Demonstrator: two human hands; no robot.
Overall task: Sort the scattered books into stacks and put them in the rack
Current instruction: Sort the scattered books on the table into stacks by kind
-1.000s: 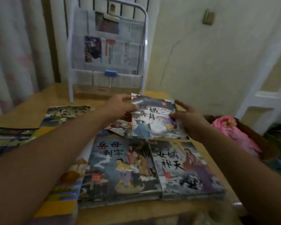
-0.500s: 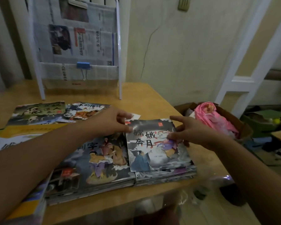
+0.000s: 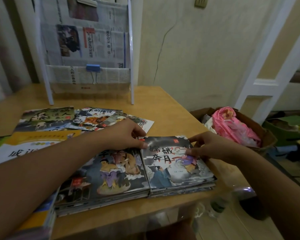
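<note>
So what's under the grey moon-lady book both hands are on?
The grey book tops a stack of thin books whose edges show beneath it on the table. Their covers are hidden. Left hand and right hand touch it.
</note>
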